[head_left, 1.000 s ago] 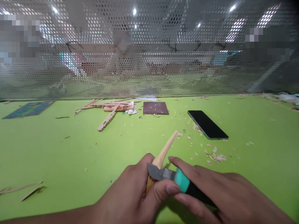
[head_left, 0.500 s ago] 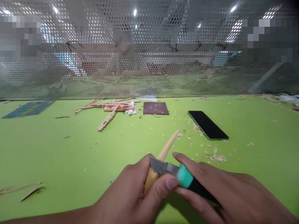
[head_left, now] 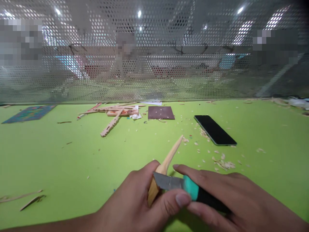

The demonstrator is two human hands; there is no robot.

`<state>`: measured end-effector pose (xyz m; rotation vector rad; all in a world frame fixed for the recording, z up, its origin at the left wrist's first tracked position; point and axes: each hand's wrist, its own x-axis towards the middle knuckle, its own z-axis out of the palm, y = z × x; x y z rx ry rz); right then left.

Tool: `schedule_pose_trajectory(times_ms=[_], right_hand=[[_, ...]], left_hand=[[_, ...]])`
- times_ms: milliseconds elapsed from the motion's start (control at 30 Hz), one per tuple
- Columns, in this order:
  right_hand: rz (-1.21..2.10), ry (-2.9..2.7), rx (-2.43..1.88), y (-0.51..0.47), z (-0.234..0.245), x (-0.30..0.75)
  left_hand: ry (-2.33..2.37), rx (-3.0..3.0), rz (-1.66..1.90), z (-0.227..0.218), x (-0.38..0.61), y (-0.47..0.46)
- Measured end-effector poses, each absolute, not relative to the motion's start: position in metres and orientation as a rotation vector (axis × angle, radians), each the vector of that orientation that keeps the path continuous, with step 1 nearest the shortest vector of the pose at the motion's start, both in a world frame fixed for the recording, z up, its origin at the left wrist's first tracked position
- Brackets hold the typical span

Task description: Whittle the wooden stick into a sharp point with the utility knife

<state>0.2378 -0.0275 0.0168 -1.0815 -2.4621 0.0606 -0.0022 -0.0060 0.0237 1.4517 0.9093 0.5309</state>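
Observation:
My left hand (head_left: 142, 196) is closed round the thick lower part of a carved wooden stick (head_left: 169, 158), whose slim pointed end slants up and to the right. In my right hand (head_left: 231, 196) is a utility knife (head_left: 190, 188) with a teal and black handle. Its wide steel blade lies across the thick part of the wood, just below where the stick narrows. My left thumb rests near the blade and the teal collar of the knife. The right index finger stretches past the handle above the blade.
A black phone (head_left: 214, 130) lies at the right, with pale wood shavings (head_left: 224, 163) near it. Further back are a brown sandpaper square (head_left: 161, 112), several carved sticks (head_left: 112, 122) and a patterned mat (head_left: 29, 113). A perforated metal screen (head_left: 154, 74) stands behind the green tabletop (head_left: 72, 167).
The knife blade has slid down the stick toward me, from the narrowing to the thicker part. My left thumb and right fingers have shifted slightly with it.

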Motion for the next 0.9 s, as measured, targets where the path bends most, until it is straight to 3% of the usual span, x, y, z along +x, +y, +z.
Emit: schedule_pose_trajectory(times_ms=[433, 900], right_hand=[[-0.411, -2.409, -1.097, -0.031, 0.016, 0.242], [0.147, -2.489, -1.09, -0.027, 0.023, 0.238]], left_hand=[[0.967, 1.622, 0.542, 0.023, -0.002, -0.01], [0.914, 1.451, 0.512, 0.023, -0.004, -0.007]])
